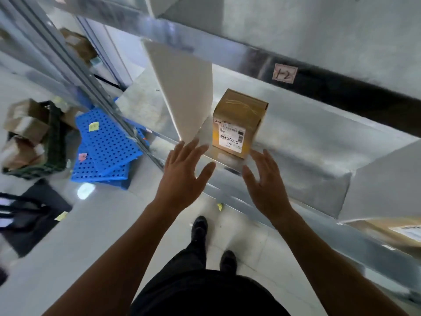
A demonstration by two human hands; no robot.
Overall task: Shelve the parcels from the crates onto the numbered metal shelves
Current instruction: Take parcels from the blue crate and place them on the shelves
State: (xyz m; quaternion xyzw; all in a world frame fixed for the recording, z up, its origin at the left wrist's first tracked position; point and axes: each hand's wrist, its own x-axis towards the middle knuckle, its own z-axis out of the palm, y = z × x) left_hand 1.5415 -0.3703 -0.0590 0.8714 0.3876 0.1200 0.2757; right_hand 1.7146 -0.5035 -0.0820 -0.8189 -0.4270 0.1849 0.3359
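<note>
A small brown cardboard parcel (pixel 239 124) with a white shipping label stands upright on the grey metal shelf (pixel 319 142), near its front edge, just right of a white upright divider panel (pixel 182 92). Both hands hover in front of it, apart from the box: the left hand (pixel 182 172) with fingers spread, the right hand (pixel 264 185) with fingers straight and loose, holding nothing. Above, a handwritten tag (pixel 284 73) marks the upper shelf beam. Down left, blue perforated plastic crates (pixel 104 151) lie on the floor beside a dark crate of parcels (pixel 54 142).

Taped parcel (pixel 239 124) upright on metal shelf (pixel 307 142), open hands (pixel 224 179) near.
</note>
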